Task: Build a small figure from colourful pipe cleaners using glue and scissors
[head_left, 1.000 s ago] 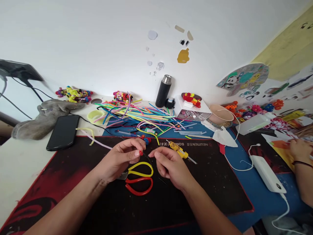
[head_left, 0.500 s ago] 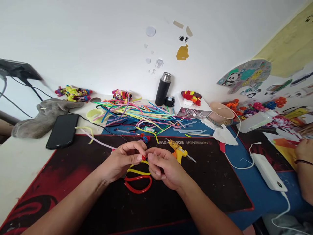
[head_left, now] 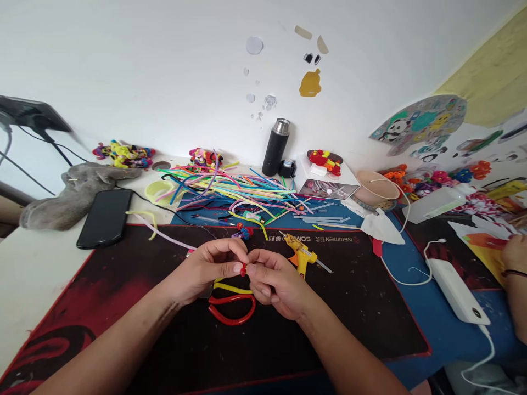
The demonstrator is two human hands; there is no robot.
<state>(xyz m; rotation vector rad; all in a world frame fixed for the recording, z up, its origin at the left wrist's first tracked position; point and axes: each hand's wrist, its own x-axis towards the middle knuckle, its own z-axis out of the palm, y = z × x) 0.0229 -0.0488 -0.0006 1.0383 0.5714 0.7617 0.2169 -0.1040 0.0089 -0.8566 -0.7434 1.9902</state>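
Observation:
Over the middle of the dark desk mat, my left hand [head_left: 206, 270] pinches a small red piece [head_left: 243, 269] between thumb and forefinger. It looks like a bit of twisted pipe cleaner, but the fingers hide most of it. My right hand [head_left: 275, 278] meets it from the other side, thumb and forefinger closed on the same piece. Just below the hands lies a tool with red curved handles [head_left: 233, 320]; its head is hidden by my left hand. A yellow strip [head_left: 233, 288] lies above the handles. A small blue and red figure [head_left: 244, 232] sits beyond my fingertips.
Right of my hands is a yellow glue gun [head_left: 302, 255]. Pipe cleaners [head_left: 230, 186] pile up behind the mat [head_left: 349, 312]. A black phone [head_left: 105, 218] lies left, a black flask [head_left: 275, 148] stands behind. At far right are a white power bank [head_left: 459, 291] and another person's arm [head_left: 514, 291].
My right fingertips have closed in on the red piece and now touch it. The view has shifted slightly; the things on the desk lie as before.

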